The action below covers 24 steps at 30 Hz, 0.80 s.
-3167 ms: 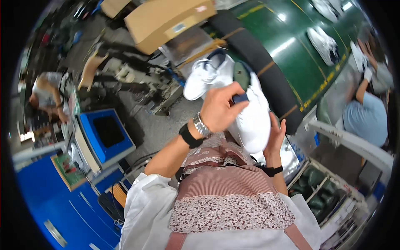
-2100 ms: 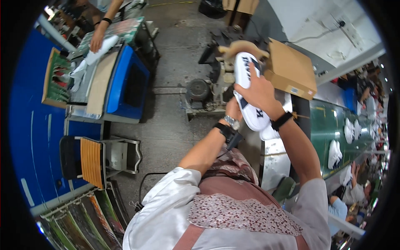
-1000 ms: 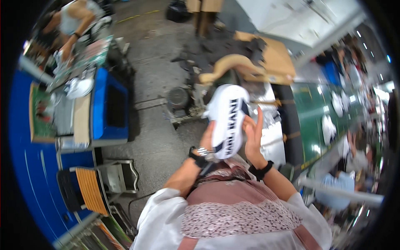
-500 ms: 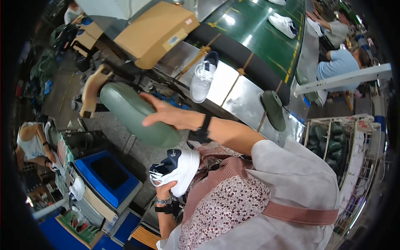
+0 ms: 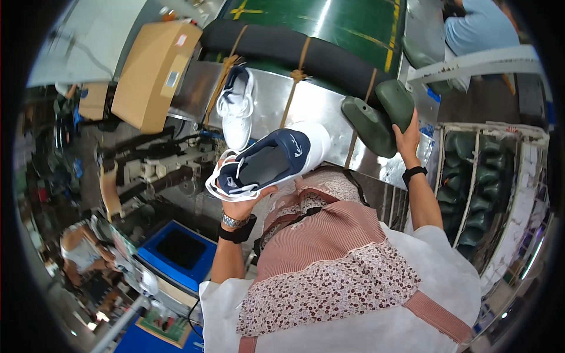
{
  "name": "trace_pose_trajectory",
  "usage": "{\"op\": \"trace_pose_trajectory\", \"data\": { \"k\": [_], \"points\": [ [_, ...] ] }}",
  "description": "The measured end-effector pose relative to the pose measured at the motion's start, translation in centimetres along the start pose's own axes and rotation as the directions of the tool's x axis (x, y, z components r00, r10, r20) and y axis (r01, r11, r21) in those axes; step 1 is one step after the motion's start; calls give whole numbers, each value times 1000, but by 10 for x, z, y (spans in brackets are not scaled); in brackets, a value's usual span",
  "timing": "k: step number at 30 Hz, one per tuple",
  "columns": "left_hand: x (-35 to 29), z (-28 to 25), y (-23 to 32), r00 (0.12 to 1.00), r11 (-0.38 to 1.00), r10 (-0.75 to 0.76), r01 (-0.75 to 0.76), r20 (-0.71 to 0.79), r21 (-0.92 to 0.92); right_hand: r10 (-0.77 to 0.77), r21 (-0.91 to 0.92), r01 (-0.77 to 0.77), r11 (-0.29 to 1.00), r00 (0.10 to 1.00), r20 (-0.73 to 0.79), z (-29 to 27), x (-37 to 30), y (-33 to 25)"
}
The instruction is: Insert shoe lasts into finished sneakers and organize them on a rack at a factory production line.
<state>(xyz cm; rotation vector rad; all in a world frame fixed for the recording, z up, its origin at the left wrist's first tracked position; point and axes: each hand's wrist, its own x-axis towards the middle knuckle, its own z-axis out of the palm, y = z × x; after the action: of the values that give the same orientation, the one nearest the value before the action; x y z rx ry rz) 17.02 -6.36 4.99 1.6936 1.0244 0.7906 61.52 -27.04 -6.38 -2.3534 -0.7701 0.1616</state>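
In my left hand (image 5: 244, 203) is a white sneaker (image 5: 318, 141) with a navy lining and loose white laces, its opening facing up. The fingers are closed round its toe end, mostly hidden beneath the shoe. My right hand (image 5: 408, 138) grips a dark green shoe last (image 5: 395, 100) by its side, at the right part of the metal ledge. Just left of it lies a second green shoe last (image 5: 369, 126), close beside or touching the first. Another white sneaker (image 5: 236, 112) with a navy lining rests on the ledge further left.
Behind the metal ledge (image 5: 323, 97) runs a green conveyor belt (image 5: 335, 29) with a black roller edge. A cardboard box (image 5: 147, 76) stands at the left. A rack (image 5: 491, 128) with several green lasts is at the right. A blue-framed machine (image 5: 179, 250) sits lower left; co-workers are nearby.
My right hand has swung from the left to the right side of the ledge with the last. My left hand has raised the sneaker toward the ledge. The view has turned.
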Motion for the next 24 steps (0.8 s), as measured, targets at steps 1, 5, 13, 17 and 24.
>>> {"op": "trace_pose_trajectory", "data": {
  "k": [1, 5, 13, 17, 24],
  "points": [
    [8, 7, 3, 997, 1000, -30, 29, 73, 3, 81, -3, -81, 997, 994, 69, 4, -4, 28],
    [15, 37, 16, 988, 978, -38, 68, 152, -197, -89, -73, 93, 993, 995, 54, 1, -2, 19],
    [33, 77, 47, 976, 942, -119, 169, 184, -289, -791, 749, 527, 402, 612, -6, -85, 71, -234],
    [35, 86, 63, 977, 933, -173, 203, 124, -297, -886, 777, 508, 370, 444, 132, -69, 67, -255],
    [42, 90, 72, 983, 943, -154, 177, 103, -282, -910, 836, 501, 225, 415, -4, -37, 59, -254]
  ]
}}
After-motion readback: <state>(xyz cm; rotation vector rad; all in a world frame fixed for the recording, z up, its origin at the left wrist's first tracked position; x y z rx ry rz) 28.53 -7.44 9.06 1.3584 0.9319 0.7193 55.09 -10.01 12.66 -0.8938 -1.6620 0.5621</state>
